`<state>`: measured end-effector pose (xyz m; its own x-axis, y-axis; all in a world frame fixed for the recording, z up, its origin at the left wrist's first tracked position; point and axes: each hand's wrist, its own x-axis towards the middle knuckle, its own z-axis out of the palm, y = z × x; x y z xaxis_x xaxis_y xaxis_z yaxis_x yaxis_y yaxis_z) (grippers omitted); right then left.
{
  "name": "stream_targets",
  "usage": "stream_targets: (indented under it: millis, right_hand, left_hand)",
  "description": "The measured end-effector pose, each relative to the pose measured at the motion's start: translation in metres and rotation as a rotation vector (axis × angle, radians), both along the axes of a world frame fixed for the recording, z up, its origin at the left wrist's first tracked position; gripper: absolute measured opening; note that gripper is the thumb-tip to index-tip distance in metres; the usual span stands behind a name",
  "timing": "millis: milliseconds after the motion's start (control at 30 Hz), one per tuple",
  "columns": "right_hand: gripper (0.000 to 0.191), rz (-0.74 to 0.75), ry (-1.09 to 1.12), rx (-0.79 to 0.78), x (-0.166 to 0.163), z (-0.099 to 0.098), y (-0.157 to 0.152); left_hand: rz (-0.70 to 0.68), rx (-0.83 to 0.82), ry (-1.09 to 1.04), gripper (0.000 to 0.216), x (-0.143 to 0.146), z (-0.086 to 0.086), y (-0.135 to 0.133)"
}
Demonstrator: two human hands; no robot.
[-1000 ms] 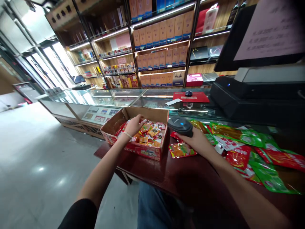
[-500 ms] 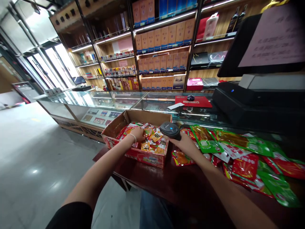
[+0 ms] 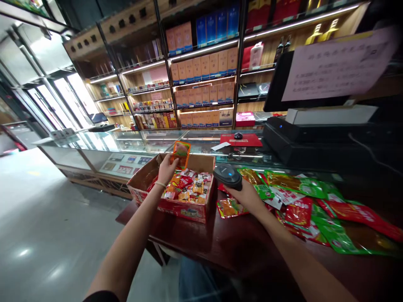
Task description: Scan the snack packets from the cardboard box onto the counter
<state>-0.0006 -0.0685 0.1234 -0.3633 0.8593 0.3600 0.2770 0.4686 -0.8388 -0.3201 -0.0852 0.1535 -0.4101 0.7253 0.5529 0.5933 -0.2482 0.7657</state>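
My left hand grips an orange-edged snack packet by its lower part, raised above the open cardboard box. Inside the box lie many small red, white and yellow snack packets. A black handheld barcode scanner with a small blue light sits in my right hand, beside the box's right edge. The fingers round its handle are partly hidden by the scanner and the hand. Under and beyond my right hand, green and red snack pouches lie in a loose pile.
The box stands on a dark red tabletop. Behind it runs a glass display counter with a red mat and a mouse. A black monitor with a paper sheet on it stands at the right. Stocked shelves line the wall.
My left hand has come up out of the box, lifting an orange-edged packet. My right hand still holds the barcode scanner. The view has shifted somewhat to the right.
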Motion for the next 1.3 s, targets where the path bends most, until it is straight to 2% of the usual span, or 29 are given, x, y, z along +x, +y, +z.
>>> stream_targets:
  millis: [67, 167, 233, 333, 500, 667, 800, 900, 1000, 1133, 1300]
  right_hand:
    - [0.038, -0.026, 0.036, 0.003, 0.008, 0.002, -0.004]
    - [0.043, -0.082, 0.076, 0.018, 0.021, 0.0, -0.008]
    - [0.05, -0.108, 0.083, 0.037, 0.034, -0.003, -0.01]
    - [0.057, -0.156, 0.053, 0.049, 0.058, -0.007, -0.018]
    - [0.053, -0.254, -0.037, 0.038, 0.11, -0.014, -0.038]
    - [0.052, -0.348, -0.192, -0.001, 0.159, -0.03, -0.056]
    - [0.053, -0.386, -0.32, -0.08, 0.183, -0.038, -0.068]
    - [0.054, -0.33, -0.395, -0.053, 0.186, -0.043, -0.072]
    - [0.055, -0.272, -0.488, 0.007, 0.183, -0.049, -0.073]
    - [0.055, -0.277, -0.613, 0.005, 0.177, -0.052, -0.074]
    - [0.043, -0.279, -0.602, -0.01, 0.176, -0.045, -0.075]
  left_hand:
    - [-0.205, 0.058, -0.288, 0.028, 0.021, 0.011, -0.002]
    - [-0.459, 0.032, -0.667, 0.033, 0.064, 0.02, -0.008]
    - [-0.529, 0.02, -0.818, 0.036, 0.095, 0.021, -0.012]
    - [-0.554, -0.001, -0.936, 0.04, 0.141, 0.016, -0.016]
    - [-0.624, -0.031, -1.08, 0.047, 0.212, -0.013, -0.012]
    - [-0.703, -0.032, -1.186, 0.042, 0.262, -0.065, 0.003]
    - [-0.645, -0.116, -1.269, 0.043, 0.273, -0.107, 0.014]
    - [-0.646, -0.127, -1.258, 0.048, 0.27, -0.122, 0.015]
    - [-0.647, -0.131, -1.239, 0.05, 0.265, -0.124, 0.013]
    - [-0.612, -0.13, -1.263, 0.05, 0.262, -0.121, 0.012]
    - [-0.612, -0.086, -1.263, 0.043, 0.263, -0.118, 0.012]
